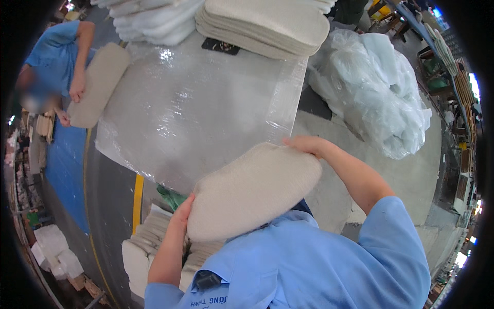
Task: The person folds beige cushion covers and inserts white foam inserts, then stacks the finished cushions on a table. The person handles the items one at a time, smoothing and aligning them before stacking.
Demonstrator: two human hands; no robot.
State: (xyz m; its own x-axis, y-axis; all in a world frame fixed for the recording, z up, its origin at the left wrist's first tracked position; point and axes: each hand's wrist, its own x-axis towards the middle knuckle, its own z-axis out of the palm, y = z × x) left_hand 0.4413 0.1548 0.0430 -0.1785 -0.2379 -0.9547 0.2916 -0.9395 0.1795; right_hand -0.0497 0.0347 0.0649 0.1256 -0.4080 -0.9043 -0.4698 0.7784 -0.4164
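A beige oblong fabric cushion [254,193] is held up in front of my chest, tilted, with its broad face showing. My left hand [184,208] grips its left end, with the fingers partly hidden behind the edge. At the far right edge, my right hand [307,145] is closed around the rim. Beyond the cushion lies a table covered in clear plastic film [206,103]. Toward its far side rests a stack of similar beige cushions [262,26], beside a pile of white padded pieces [154,20]. A dark flat piece [220,46] with small bits on it sits by the stack.
At the left, a co-worker in a blue shirt [59,49] holds another beige cushion [100,85] with both hands. A large clear plastic bag of white material [375,92] stands right of the table. More beige cushions [141,247] are piled low by my left arm.
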